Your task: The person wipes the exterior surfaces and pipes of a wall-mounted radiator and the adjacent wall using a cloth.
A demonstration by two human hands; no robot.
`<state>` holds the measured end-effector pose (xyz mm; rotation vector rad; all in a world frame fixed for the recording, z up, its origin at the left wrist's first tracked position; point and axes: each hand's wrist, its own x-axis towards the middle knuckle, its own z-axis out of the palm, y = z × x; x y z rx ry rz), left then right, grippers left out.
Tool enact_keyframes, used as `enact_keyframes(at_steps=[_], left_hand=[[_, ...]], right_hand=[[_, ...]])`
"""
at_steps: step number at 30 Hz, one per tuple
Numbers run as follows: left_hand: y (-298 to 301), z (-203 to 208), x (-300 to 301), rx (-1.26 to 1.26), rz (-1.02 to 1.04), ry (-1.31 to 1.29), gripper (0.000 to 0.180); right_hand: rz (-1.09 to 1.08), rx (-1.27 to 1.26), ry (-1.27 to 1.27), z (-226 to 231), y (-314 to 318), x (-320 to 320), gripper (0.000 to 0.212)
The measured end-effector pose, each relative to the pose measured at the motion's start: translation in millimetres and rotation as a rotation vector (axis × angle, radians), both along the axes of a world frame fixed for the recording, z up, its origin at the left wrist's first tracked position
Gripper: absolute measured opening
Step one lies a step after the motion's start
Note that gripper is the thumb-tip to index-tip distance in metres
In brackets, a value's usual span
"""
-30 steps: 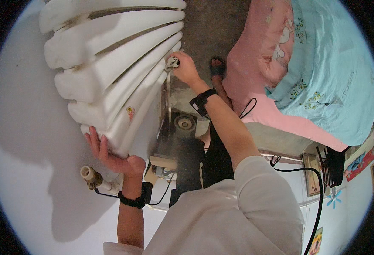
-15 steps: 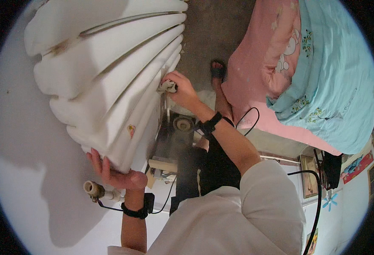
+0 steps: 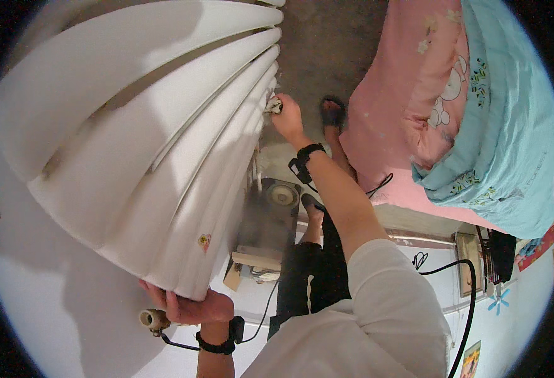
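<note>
A white ribbed radiator (image 3: pixel 132 132) fills the left side, with dark gaps between its rounded columns and a small colourful sticker (image 3: pixel 204 242) on the near end column. My left hand (image 3: pixel 195 307) cups the near end of the radiator, fingers bent over its edge. In my right hand (image 3: pixel 289 120), a crumpled greyish cloth (image 3: pixel 272 107) is pinched against the right side of the radiator, farther from me. Part of the cloth is hidden by my fingers. Both wrists carry black bands.
Below my left hand a brass valve (image 3: pixel 154 319) sticks out by the wall. A dark box with a round speaker-like cone (image 3: pixel 283 194) and a cardboard box (image 3: pixel 258 261) stand under the radiator. On the right lies a bed with pink bedding (image 3: pixel 384 113) and a light-blue quilt (image 3: pixel 510 138).
My right hand with the cloth has moved farther away along the radiator's side. The view has shifted, so the radiator looks bigger; my left hand keeps its place on the near end.
</note>
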<state>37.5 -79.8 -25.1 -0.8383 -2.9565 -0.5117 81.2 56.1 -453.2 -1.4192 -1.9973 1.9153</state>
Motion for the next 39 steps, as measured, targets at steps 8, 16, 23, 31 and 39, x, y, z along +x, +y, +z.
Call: enact_keyframes(at_steps=[8,16,23,31,39], left_hand=[[9.7,5.7,3.5,0.073,0.146,-0.098,0.047],[1.1,1.7,0.9,-0.145,0.018,0.073,0.043],[11.5,-4.5,-5.1,-0.008,-0.061,0.061,0.06],[13.3,-3.7,-6.5,0.006,-0.074,0.059,0.073],[22.0,-5.7,-8.8,0.019,-0.144,0.088,0.072]], right_hand=[[-0.074,-0.175,-0.411,-39.2,-1.7,-15.2,0.052],[0.053,-0.083,-0.321,-17.1,-5.6,-3.8,0.046],[0.107,0.121,0.052,10.3,-4.3,17.9,0.034],[0.082,0.098,0.153,37.7,-7.3,13.3,0.031],[0.118,0.141,-0.097,22.5,-2.8,4.6,0.033]])
